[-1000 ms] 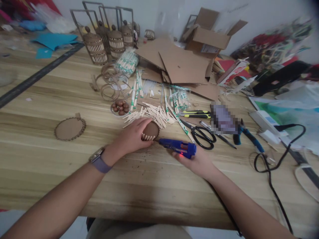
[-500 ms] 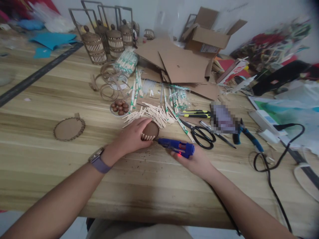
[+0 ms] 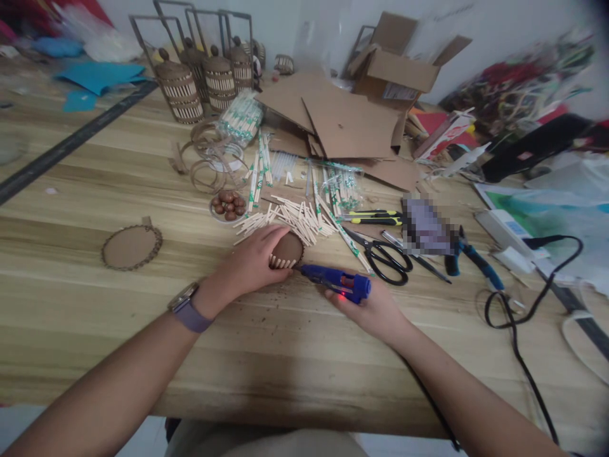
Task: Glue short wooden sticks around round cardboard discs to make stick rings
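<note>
My left hand (image 3: 254, 260) is closed around the left side of a round brown cardboard disc (image 3: 288, 246) with a row of short wooden sticks standing along its near edge. In my right hand (image 3: 373, 308) is a blue hot glue gun (image 3: 337, 281), a red light glowing on it. Its nozzle points left and meets the disc's near right rim, close to my left thumb; whether it touches cannot be made out. Just behind the disc lies a loose pile of short cut wooden sticks (image 3: 297, 219). A second cardboard disc (image 3: 130, 247) with a braided edge rests further left.
Behind the sticks are a dish of brown beads (image 3: 229, 206), wrapped chopsticks (image 3: 342, 187) and cardboard sheets (image 3: 352, 124). Black scissors (image 3: 387, 257) and blue-handled pliers (image 3: 480, 263) lie to the right, near a black cord (image 3: 514, 343). Finished lanterns (image 3: 183, 92) stand at the back left.
Almost nothing differs. Both hands, the disc and the glue gun keep their places, with only a very slight shift of the view.
</note>
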A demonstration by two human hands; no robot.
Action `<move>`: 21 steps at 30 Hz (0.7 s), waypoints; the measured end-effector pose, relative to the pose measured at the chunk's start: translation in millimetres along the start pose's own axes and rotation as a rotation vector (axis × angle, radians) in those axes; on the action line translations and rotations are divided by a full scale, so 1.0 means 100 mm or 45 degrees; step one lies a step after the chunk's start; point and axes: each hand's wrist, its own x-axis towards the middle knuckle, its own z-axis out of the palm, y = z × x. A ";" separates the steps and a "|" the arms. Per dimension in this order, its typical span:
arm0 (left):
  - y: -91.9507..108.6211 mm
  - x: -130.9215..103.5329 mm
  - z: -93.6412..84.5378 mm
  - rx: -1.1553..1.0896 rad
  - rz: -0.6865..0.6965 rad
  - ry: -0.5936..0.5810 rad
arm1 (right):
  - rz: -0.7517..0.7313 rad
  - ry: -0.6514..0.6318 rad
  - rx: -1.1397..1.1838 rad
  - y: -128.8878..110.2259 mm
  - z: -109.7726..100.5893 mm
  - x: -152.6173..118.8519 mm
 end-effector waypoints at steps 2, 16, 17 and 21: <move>0.00 0.00 0.00 0.003 0.003 0.006 | -0.007 0.010 -0.013 0.00 0.00 0.00; 0.00 0.00 -0.01 -0.016 -0.003 -0.005 | -0.010 0.024 -0.042 0.02 0.02 -0.01; 0.00 0.00 -0.01 -0.011 -0.004 -0.008 | -0.018 0.022 -0.040 0.02 0.02 -0.01; 0.00 0.01 -0.02 0.005 -0.014 -0.010 | -0.040 0.031 -0.039 0.02 0.02 -0.01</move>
